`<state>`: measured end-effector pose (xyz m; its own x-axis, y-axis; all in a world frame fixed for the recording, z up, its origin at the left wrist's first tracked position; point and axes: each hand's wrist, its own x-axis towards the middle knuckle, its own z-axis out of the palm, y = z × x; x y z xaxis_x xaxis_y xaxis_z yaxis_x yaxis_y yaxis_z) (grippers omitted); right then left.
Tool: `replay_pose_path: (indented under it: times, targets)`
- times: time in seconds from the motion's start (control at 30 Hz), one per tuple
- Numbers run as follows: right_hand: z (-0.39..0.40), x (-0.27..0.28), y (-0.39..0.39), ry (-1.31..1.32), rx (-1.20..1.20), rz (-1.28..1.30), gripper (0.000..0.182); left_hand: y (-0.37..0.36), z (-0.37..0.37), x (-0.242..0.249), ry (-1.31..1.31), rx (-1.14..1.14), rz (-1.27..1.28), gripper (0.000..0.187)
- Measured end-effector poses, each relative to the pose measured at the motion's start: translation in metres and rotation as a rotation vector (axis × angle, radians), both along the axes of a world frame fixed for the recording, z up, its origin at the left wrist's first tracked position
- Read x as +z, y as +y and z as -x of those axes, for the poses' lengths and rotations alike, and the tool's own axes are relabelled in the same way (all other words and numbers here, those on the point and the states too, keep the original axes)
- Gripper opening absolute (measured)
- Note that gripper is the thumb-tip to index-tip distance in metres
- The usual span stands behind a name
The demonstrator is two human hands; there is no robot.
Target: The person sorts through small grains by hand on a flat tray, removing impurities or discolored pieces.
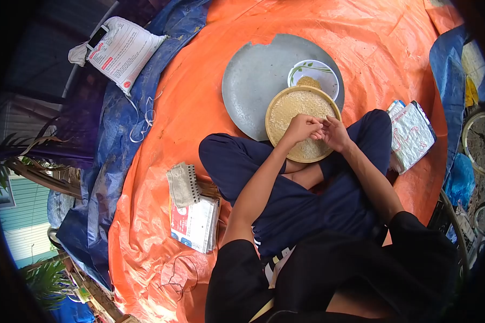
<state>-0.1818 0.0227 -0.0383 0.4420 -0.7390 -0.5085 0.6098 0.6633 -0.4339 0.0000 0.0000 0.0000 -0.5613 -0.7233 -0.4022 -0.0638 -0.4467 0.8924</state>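
A round, shallow tray with a light wooden rim [271, 119] rests at my crossed legs, holding pale grain [292, 107]. Over the grain, my left hand [303, 128] is closed, fingertips pinched; whatever is between them is too small to make out. Touching its fingertips is my right hand [335, 133], half turned up with its fingers loosely apart. Just beyond the tray, a white bowl with green leaf patterns [328, 74] contains brownish grain [309, 82]. Both bowl and tray overlap a large grey round sheet [248, 81] with a broken far edge.
An orange tarp [188, 102] covers the ground, with a blue tarp [110, 145] along the left. Left of my knee lie a spiral notebook [182, 184] and stacked packets [196, 223]. Folded silvery bags [411, 134] lie right. A white printed sack [125, 51] sits upper left.
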Motion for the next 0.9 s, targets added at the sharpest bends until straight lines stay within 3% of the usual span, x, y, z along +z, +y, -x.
replay_pose_path:
  times: [0.17,0.37,0.5,0.7,0.9]
  targets:
    - [-0.006,0.010,0.000,0.085,-0.027,-0.025,0.049,-0.009,-0.004,-0.004,0.152,0.229,-0.149,0.028]
    - [-0.004,-0.002,-0.004,0.033,-0.061,-0.053,0.056,-0.021,-0.020,-0.014,0.714,0.295,-0.480,0.049]
    - [0.003,-0.003,0.001,-0.001,-0.042,-0.023,0.055,-0.019,-0.022,-0.004,0.723,0.231,-0.342,0.054]
    - [0.001,-0.001,-0.002,-0.022,-0.046,-0.022,0.053,-0.022,-0.023,0.007,0.714,0.253,-0.386,0.052]
    - [0.000,0.001,-0.002,-0.007,-0.065,-0.033,0.052,-0.019,-0.019,0.007,0.587,0.238,-0.264,0.042]
